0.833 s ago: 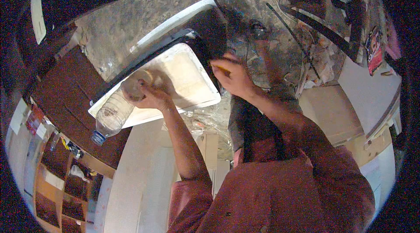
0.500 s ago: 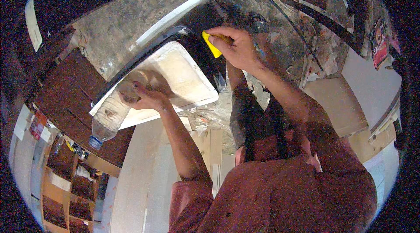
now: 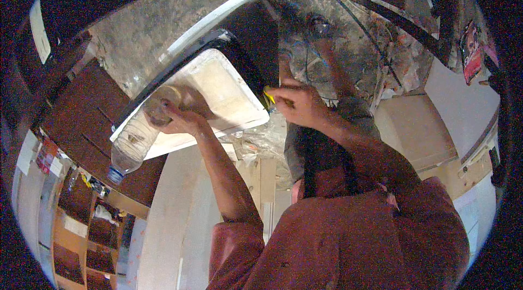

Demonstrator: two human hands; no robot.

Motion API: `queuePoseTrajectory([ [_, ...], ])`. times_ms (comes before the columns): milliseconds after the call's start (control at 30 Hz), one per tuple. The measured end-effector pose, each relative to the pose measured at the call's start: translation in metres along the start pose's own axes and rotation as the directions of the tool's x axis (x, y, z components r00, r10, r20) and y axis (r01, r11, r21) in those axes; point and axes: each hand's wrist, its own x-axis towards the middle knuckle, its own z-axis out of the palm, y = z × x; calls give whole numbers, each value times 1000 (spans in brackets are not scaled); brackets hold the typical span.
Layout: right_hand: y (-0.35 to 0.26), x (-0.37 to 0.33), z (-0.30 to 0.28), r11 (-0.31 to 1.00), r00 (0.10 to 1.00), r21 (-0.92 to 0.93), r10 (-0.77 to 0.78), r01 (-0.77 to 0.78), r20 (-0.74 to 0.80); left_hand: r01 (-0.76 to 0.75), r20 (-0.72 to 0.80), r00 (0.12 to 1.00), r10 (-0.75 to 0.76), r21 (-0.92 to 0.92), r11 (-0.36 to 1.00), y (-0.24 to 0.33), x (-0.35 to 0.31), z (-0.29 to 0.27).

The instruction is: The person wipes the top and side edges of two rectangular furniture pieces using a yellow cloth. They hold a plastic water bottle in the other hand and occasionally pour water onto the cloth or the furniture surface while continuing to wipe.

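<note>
My left hand (image 3: 185,121) is closed round a clear plastic bottle (image 3: 132,140) with a blue cap, tilted so its cap points down to the left. The bottle lies across the pale face of a box-shaped piece (image 3: 231,94) with a white rim and glossy black sides. Pinched in my right hand (image 3: 302,106) is a flat yellow piece (image 3: 268,94), mostly hidden by the fingers. It is at the black side, close to the near right corner of the white rim. The kind of yellow piece cannot be made out.
Beneath is a stained, rough floor (image 3: 201,1). A dark brown board (image 3: 76,99) lies at the left, with wooden cubbyholes (image 3: 87,235) below it. Pale boards (image 3: 417,126) stand at the right, and a thin black strip (image 3: 365,37) lies on the floor nearby.
My right hand has moved nearer to me along the black side with the yellow piece, from the far end to the near corner. My left hand and the bottle have shifted only slightly left.
</note>
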Motion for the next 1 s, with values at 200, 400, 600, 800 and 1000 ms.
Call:
queuePoseTrajectory([
  [200,11,48,11,1000,998,-13,13,-14,-69,39,-15,999,-38,84,996,-3,4,-4],
  [400,13,-35,-1,997,999,75,12,-16,46,23,1,1000,-23,-44,999,-7,3,-1],
  [600,30,-2,10,983,994,146,112,-112,6,24,-22,999,-24,0,1000,3,3,1],
  [800,13,-30,-3,984,950,-116,159,-132,268,79,-66,995,-76,38,996,12,-2,8],
  [1000,3,58,-2,933,974,290,224,-213,-8,37,-55,998,-33,69,997,2,5,0],
])
